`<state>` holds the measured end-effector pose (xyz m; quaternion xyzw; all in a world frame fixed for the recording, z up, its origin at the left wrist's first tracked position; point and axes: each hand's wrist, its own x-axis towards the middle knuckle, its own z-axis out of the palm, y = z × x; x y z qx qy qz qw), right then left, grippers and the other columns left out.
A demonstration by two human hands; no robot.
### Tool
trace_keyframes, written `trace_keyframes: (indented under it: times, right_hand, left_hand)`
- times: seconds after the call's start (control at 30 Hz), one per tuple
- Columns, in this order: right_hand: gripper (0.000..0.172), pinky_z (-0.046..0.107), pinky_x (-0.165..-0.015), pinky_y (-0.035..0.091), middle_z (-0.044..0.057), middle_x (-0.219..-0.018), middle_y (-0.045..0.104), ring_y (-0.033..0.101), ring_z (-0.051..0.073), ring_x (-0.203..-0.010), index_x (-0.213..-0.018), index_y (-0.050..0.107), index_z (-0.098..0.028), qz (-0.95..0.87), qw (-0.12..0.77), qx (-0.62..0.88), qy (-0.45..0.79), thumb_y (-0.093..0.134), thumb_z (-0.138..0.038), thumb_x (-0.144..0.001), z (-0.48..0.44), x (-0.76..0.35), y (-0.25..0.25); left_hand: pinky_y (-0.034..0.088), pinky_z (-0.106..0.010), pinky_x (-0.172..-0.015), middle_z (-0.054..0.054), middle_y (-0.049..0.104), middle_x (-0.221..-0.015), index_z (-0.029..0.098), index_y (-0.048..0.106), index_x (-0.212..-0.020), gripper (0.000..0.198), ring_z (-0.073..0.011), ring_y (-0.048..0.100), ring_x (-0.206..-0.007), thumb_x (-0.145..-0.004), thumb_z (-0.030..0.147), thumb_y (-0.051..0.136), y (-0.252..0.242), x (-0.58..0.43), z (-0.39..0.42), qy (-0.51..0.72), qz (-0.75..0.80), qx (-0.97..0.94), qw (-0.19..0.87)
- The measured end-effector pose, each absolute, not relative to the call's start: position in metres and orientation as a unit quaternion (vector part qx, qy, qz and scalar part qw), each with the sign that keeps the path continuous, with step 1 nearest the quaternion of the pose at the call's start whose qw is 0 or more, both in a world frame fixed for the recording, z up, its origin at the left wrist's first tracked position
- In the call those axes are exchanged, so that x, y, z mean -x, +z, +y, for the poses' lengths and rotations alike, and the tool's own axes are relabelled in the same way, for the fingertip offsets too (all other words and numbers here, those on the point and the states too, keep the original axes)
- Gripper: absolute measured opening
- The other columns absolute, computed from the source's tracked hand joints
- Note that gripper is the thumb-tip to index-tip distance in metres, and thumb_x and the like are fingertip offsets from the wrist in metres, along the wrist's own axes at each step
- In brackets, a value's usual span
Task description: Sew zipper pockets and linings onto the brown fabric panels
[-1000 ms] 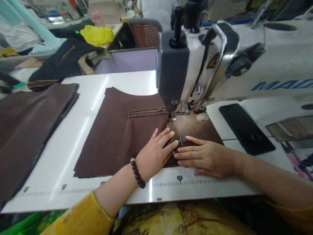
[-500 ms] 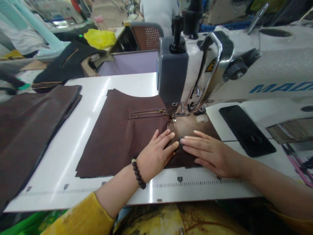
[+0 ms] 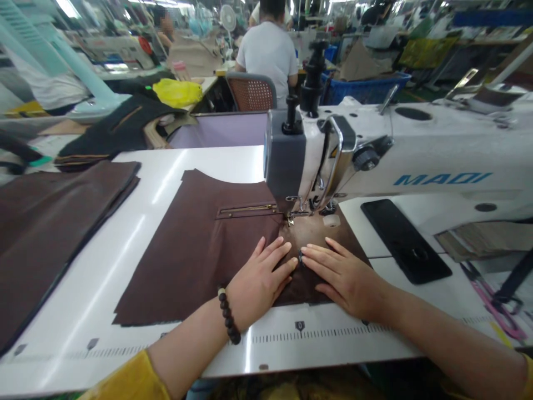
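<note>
A dark brown fabric panel with a brass zipper lies flat on the white sewing table, its right part under the presser foot of the white sewing machine. My left hand, a bead bracelet on its wrist, lies flat on the cloth with fingers stretched out. My right hand lies flat beside it, fingers extended toward a small black label between the two hands' fingertips.
A stack of brown fabric pieces lies at the left. A black phone rests on the machine bed at the right. Dark garments and a yellow bag sit behind. A person in a white shirt sits farther back.
The view has tilted up and pulled back, showing more of the room. My right hand has slid left so its fingertips now cover most of the small label. My left hand stays put.
</note>
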<state>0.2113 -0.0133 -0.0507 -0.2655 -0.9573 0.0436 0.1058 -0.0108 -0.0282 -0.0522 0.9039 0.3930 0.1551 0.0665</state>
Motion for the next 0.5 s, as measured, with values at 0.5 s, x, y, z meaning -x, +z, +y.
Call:
trace_keyframes:
  times: [0.5]
  right_hand:
    - [0.036,0.049,-0.091,0.038,0.011,-0.117,0.053,0.046,0.022,-0.111,-0.117,0.049,-0.014,-0.954,0.121,0.272,0.03,0.035,-0.013,-0.085,-0.0148,-0.2026,-0.0426]
  left_hand:
    - [0.029,-0.054,-0.099,-0.013,0.047,-0.124,0.016,0.052,-0.113,0.028,-0.027,0.034,-0.122,-0.087,0.019,0.041,-0.0514,0.0117,-0.0264,0.139,0.399,-0.902,0.086]
